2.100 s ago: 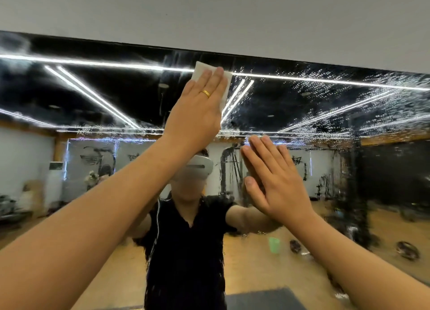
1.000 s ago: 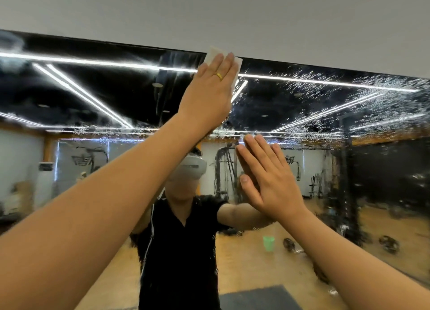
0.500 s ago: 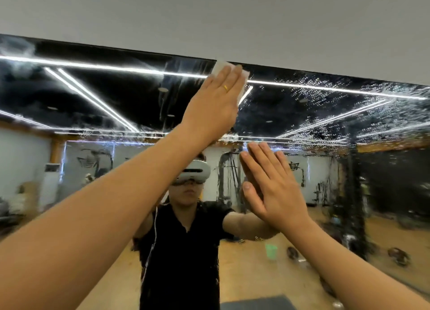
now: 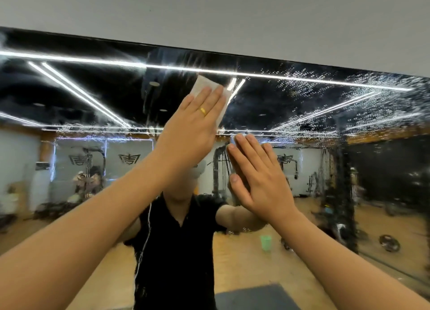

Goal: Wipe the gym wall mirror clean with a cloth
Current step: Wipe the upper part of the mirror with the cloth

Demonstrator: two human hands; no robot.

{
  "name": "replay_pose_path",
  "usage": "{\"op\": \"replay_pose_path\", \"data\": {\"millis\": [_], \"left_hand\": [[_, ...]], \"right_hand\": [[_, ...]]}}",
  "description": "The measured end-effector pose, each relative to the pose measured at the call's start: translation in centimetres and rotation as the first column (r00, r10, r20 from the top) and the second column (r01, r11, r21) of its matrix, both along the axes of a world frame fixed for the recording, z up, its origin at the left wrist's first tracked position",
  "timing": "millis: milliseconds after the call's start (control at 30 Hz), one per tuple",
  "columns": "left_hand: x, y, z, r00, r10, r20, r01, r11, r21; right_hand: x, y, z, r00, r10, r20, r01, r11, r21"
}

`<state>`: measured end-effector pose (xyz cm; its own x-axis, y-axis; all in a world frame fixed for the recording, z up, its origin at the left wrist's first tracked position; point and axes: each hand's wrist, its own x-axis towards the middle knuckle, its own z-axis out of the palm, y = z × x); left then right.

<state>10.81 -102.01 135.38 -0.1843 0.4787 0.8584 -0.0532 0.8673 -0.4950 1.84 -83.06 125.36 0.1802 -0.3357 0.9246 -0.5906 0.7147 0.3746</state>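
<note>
Cloth [image 4: 206, 86] lies pressed under flat left hand [image 4: 190, 128]; right hand [image 4: 258, 184], open, seemingly touches mirror [image 4: 325, 100] just below.

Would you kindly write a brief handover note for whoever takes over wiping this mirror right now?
Left hand: fingers straight, pressing the white cloth flat on the mirror near its top edge.
Right hand: open, palm flat on the glass below and right of the cloth, holding nothing.
Done: the upper left area looks mostly free of droplets, with some streaks.
Left: droplets cover the upper right; wipe rightward, then lower down.
</note>
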Motion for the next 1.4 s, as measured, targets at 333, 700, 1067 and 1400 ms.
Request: {"op": "replay_pose_path", "data": {"millis": [333,700,1067,1400], "left_hand": [[0.0,3.3,6.5,0.993,0.048,0.106,-0.051,0.998,0.031],[-0.5,2.7,2.6,1.0,0.003,0.027,-0.004,1.0,0.025],[-0.7,2.8,2.6,0.998,-0.008,0.061,0.005,0.999,0.049],[-0.6,3.9,4.0,0.998,0.004,0.06,-0.009,0.997,0.079]], "right_hand": [[0.2,0.1,-0.1,1.0,-0.011,0.004,0.011,1.0,0.002],[0.0,0.2,0.1,1.0,0.004,0.003,-0.004,1.0,0.006],[0.0,0.1,-0.1,1.0,-0.008,0.002,0.008,1.0,-0.008],[-0.3,1.1,-0.1,1.0,0.023,0.02,-0.025,0.995,0.092]]}}
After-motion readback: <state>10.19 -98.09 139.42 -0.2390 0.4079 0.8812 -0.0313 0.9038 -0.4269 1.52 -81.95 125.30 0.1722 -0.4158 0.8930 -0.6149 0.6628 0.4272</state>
